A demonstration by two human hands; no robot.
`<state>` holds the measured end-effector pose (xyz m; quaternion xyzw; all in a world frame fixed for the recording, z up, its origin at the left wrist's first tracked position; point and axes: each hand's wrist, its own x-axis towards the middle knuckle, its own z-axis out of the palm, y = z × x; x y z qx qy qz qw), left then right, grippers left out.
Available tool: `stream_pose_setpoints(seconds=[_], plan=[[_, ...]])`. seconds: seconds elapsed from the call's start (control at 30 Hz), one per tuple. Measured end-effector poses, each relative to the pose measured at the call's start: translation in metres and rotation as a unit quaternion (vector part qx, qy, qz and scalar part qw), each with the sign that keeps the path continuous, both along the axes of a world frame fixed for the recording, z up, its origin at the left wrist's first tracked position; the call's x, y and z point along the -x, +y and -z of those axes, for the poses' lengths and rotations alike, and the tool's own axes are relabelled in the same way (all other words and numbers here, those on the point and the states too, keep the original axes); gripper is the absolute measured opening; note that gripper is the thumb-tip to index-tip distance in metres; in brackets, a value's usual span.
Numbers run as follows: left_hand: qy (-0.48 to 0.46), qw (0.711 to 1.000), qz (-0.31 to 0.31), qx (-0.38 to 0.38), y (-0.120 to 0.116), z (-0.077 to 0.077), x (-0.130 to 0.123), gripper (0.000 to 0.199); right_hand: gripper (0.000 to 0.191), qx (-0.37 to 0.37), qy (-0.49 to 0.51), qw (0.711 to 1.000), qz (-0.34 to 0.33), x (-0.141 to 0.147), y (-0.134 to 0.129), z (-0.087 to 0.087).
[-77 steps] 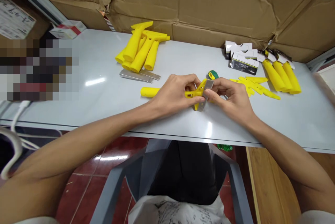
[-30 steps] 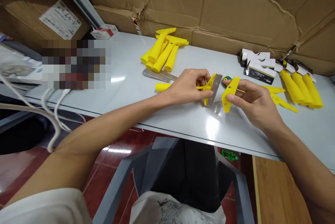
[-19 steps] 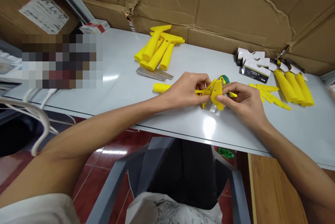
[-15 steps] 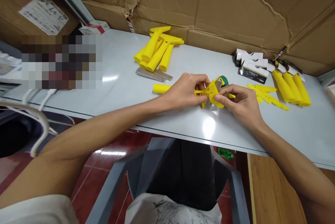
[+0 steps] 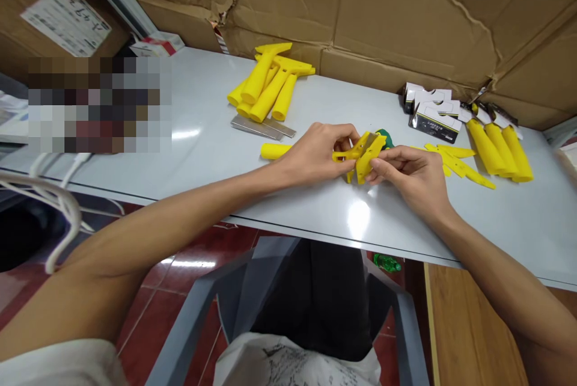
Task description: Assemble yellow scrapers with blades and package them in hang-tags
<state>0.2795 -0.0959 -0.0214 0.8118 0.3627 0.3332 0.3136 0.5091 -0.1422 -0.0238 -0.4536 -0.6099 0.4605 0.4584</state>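
My left hand (image 5: 311, 154) is closed around a yellow plastic scraper handle, its slotted head (image 5: 359, 147) showing past the fingers. The thumb and fingers of my right hand (image 5: 415, 172) pinch a flat yellow plate (image 5: 369, 159) with small holes, held tilted against that head. A yellow tube end (image 5: 274, 151) sticks out behind my left wrist; whether it belongs to the held handle I cannot tell. Just behind my right fingertips is a green object (image 5: 386, 137), partly hidden. More flat yellow plates (image 5: 460, 163) lie to the right of my right hand.
Yellow scraper handles (image 5: 270, 85) are piled at the back, with metal blades (image 5: 259, 127) in front. Small black-and-white boxes (image 5: 435, 118) and more yellow tubular handles (image 5: 500, 148) stand at the right. Cardboard (image 5: 383, 25) borders the table's rear; white cables (image 5: 67, 205) hang at left.
The yellow plate in my right hand has turned to face the camera more and sits upright against the handle's head. The metal seen between the yellow parts is now mostly covered.
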Motion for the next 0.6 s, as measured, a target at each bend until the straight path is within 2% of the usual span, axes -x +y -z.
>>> stream_pose_setpoints(seconds=[0.2,0.6], plan=[[0.011,1.0,0.019,-0.019,-0.0017,-0.004,0.0022,0.028,0.029,-0.004,-0.001,1.0,0.022,0.0025,0.0006,-0.0001],[0.0,1.0,0.027,-0.01,-0.0008,0.001,0.0005,0.029,0.036,-0.018,0.012,0.999,0.046,0.0065,-0.0006,0.0036]])
